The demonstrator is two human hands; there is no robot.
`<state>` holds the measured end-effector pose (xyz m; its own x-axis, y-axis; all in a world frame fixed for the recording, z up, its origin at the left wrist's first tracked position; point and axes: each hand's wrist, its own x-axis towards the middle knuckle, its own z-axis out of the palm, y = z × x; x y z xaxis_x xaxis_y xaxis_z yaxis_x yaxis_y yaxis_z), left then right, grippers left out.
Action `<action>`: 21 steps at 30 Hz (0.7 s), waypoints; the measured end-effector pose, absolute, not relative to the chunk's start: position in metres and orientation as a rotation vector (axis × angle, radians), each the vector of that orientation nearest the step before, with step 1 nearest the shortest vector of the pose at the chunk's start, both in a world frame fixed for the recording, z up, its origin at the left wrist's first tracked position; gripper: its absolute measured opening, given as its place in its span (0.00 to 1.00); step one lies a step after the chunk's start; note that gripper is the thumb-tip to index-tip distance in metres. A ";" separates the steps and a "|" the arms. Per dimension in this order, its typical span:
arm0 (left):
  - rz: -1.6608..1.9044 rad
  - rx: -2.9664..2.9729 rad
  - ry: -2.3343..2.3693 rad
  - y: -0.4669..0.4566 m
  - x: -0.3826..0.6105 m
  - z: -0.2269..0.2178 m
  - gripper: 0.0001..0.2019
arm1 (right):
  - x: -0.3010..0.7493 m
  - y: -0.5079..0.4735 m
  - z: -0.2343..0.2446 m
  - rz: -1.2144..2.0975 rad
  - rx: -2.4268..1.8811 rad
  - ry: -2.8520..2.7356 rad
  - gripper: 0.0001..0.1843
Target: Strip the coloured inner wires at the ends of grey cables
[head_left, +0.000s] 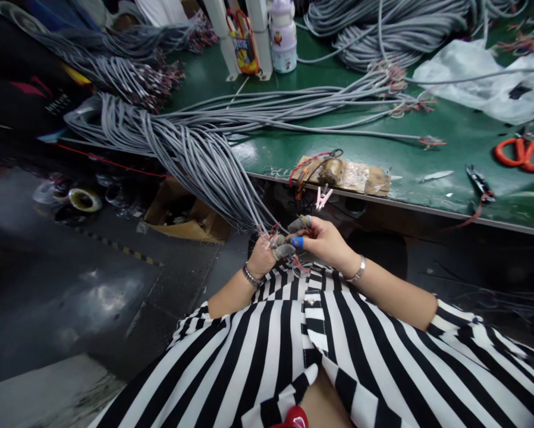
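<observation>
Grey cables [217,172] hang in a thick bundle over the bench edge, and their stripped ends with thin coloured wires reach my hands. My left hand [266,254] is closed around a cable end, with red and white wires [299,263] poking out below the fingers. Close beside it, my right hand [323,241] pinches at the same wire end with thumb and forefinger. Grey finger covers and a blue one wrap some fingertips. The exact wire between the right fingers is too small to make out.
On the green bench [360,151] lie red-handled scissors [523,153], small cutters [480,183] and a wooden block [354,174] with a pink clip [323,198]. Cable coils [392,30], a plastic bag [476,77] and a bottle [283,37] stand farther back. A cardboard box [184,214] sits below.
</observation>
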<state>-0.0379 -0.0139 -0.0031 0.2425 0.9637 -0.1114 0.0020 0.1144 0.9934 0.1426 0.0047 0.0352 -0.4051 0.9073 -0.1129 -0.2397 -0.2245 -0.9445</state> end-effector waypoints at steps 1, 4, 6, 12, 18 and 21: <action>0.957 1.222 1.075 -0.014 -0.038 -0.003 0.23 | 0.142 0.005 0.035 1.733 -0.911 -1.192 0.17; 0.998 1.203 1.084 -0.015 -0.036 -0.003 0.23 | 0.142 0.004 0.035 1.671 -0.962 -1.207 0.18; 1.019 1.195 1.084 -0.016 -0.036 -0.004 0.23 | 0.143 0.003 0.036 1.652 -0.990 -1.194 0.19; 1.050 1.180 1.097 -0.019 -0.036 -0.005 0.24 | 0.144 0.000 0.043 1.635 -1.033 -1.146 0.20; 1.075 1.174 1.117 -0.020 -0.036 -0.005 0.25 | 0.143 0.001 0.042 1.634 -1.061 -1.115 0.21; 1.085 1.176 1.123 -0.020 -0.037 -0.006 0.25 | 0.143 0.000 0.042 1.622 -1.077 -1.115 0.21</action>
